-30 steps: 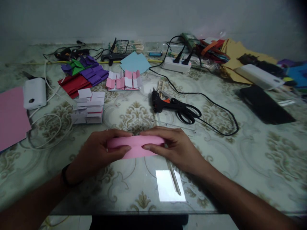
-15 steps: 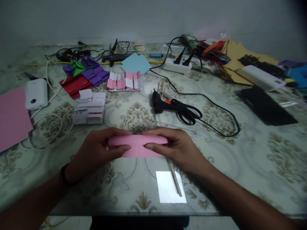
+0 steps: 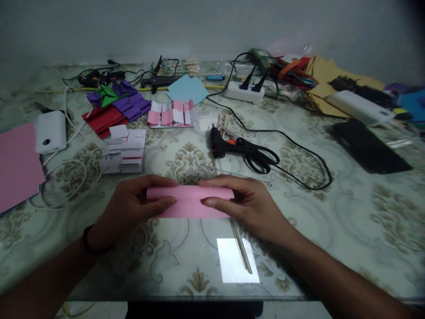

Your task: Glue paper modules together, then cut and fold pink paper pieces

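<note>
A pink paper (image 3: 191,208) is curled over along its far edge, low at the middle of the patterned table (image 3: 179,261). My left hand (image 3: 142,197) grips its left part, thumb on the near side and fingers behind the curl. On the right part, my right hand (image 3: 235,199) holds it the same way. Under the right hand a thin rod (image 3: 244,252) runs toward the table's front edge. Beyond the hands lie a black glue gun (image 3: 219,141) and black-handled scissors (image 3: 262,157).
Folded white papers (image 3: 124,153), pink-and-white pieces (image 3: 172,114) and purple ones (image 3: 133,104) lie left of centre. Pink sheets (image 3: 18,164) and a white device (image 3: 51,133) are far left. A power strip (image 3: 244,92) stands behind, a black phone-like slab (image 3: 370,146) right.
The pink paper's curled edge looks flatter, and its left end shows slightly farther left. My left hand has shifted a little to the left; both hands keep their hold.
</note>
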`<action>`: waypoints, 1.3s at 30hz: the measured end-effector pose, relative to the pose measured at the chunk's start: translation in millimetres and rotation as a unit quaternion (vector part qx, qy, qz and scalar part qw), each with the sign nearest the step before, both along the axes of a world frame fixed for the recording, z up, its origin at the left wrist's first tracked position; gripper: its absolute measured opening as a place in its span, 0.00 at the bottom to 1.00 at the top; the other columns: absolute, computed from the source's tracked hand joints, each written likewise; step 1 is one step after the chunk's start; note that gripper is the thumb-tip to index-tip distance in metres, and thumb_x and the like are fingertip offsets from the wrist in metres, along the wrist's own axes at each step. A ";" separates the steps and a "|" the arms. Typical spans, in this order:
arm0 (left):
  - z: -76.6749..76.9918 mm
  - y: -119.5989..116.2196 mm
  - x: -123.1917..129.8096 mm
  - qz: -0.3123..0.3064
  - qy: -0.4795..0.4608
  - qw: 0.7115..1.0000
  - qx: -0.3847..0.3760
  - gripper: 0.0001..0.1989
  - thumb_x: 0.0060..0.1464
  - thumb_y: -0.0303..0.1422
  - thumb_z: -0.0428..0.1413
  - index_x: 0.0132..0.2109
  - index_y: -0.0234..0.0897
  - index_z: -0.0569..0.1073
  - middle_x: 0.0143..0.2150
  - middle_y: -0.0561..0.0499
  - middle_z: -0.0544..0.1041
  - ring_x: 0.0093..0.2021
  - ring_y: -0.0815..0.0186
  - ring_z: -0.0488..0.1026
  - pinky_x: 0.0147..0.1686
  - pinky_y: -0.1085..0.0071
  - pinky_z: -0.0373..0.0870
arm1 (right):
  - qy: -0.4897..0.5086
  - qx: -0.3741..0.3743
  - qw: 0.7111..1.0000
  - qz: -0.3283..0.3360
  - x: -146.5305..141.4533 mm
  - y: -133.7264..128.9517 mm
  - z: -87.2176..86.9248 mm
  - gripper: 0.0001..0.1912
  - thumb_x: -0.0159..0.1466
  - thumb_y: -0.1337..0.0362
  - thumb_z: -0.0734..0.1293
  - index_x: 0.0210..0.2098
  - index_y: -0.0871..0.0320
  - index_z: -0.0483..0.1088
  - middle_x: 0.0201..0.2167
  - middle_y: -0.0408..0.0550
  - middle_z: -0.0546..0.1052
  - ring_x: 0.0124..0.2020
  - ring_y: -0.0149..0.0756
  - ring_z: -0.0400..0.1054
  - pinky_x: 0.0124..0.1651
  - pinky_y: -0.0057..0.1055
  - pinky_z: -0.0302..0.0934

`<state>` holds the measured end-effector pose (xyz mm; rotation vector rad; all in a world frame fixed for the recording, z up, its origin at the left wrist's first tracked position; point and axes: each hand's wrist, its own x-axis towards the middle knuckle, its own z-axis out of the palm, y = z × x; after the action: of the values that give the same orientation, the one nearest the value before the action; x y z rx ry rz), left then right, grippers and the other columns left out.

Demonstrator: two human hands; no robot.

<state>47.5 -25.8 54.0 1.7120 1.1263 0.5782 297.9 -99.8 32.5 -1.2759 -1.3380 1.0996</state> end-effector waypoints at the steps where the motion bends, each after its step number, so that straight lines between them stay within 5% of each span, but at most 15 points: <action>1: -0.6 0.4 -0.3 0.000 -0.001 1.000 -0.004 0.14 0.51 0.44 0.71 0.44 0.47 0.87 0.38 0.51 0.87 0.36 0.58 0.81 0.32 0.69 0.77 | -0.002 -0.003 1.000 -0.002 0.5 0.0 -0.2 0.14 0.60 0.61 0.81 0.46 0.50 0.86 0.45 0.48 0.88 0.45 0.43 0.83 0.50 0.37 0.78; 8: -6.9 5.3 -4.0 -0.012 -0.004 1.000 -0.022 0.17 0.52 0.45 0.70 0.48 0.46 0.84 0.43 0.50 0.86 0.39 0.56 0.81 0.34 0.68 0.76 | -0.042 0.011 0.998 -0.035 6.2 0.6 -1.6 0.14 0.60 0.59 0.81 0.46 0.52 0.85 0.41 0.48 0.88 0.37 0.41 0.82 0.40 0.33 0.77; 15: -12.4 2.1 -0.9 -0.117 0.075 0.964 0.227 0.13 0.59 0.36 0.67 0.51 0.44 0.82 0.45 0.51 0.86 0.41 0.61 0.82 0.45 0.68 0.78 | -0.125 0.069 0.990 -0.004 0.5 -2.3 -0.8 0.13 0.63 0.65 0.79 0.47 0.54 0.84 0.44 0.47 0.88 0.41 0.39 0.83 0.46 0.31 0.76; 19: -16.6 -4.5 2.7 -0.128 0.080 0.955 0.254 0.12 0.60 0.34 0.65 0.51 0.46 0.82 0.45 0.50 0.85 0.44 0.60 0.82 0.52 0.63 0.79 | -0.141 0.085 0.986 0.014 -6.4 -4.8 -2.4 0.12 0.65 0.65 0.78 0.48 0.54 0.83 0.45 0.46 0.88 0.41 0.38 0.83 0.47 0.29 0.76; 32: -15.2 0.1 -0.1 -0.127 0.022 0.942 0.309 0.12 0.60 0.33 0.67 0.52 0.47 0.82 0.42 0.56 0.87 0.36 0.68 0.85 0.39 0.76 0.82 | -0.026 0.080 0.996 0.005 -10.8 -15.0 6.8 0.14 0.64 0.64 0.79 0.49 0.56 0.79 0.34 0.44 0.85 0.32 0.31 0.78 0.38 0.24 0.74; 39: -17.2 -1.6 0.4 -0.136 0.030 0.942 0.306 0.11 0.63 0.32 0.63 0.51 0.46 0.80 0.44 0.53 0.87 0.37 0.64 0.85 0.38 0.72 0.84 | -0.002 0.091 0.996 0.006 -9.8 -12.9 5.1 0.13 0.63 0.66 0.79 0.46 0.59 0.79 0.33 0.42 0.83 0.30 0.28 0.74 0.36 0.21 0.71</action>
<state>47.9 -27.5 36.9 2.3866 0.7645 0.7536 288.1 -112.7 37.6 -1.1386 -1.4168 0.9608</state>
